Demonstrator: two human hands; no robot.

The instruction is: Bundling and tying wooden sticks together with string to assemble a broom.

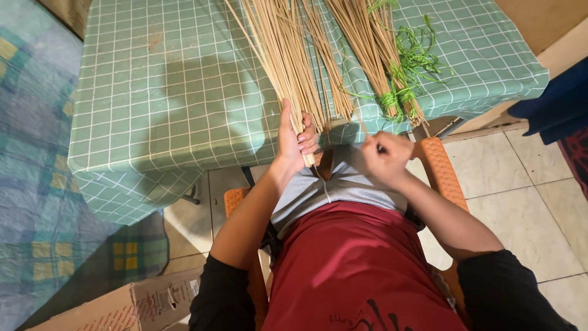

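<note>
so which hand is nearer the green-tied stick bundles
Right. The right hand is closed just below the green-tied stick bundles, near their tied ends. The left hand grips the loose sticks further left.

One package only: a brown cardboard box sat at the bottom left of the frame, on the floor, partly cut off by the lower edge. Flat top face, flap edge showing. Small white label plus dark and reddish print near its right end. No signs or screens.
</note>
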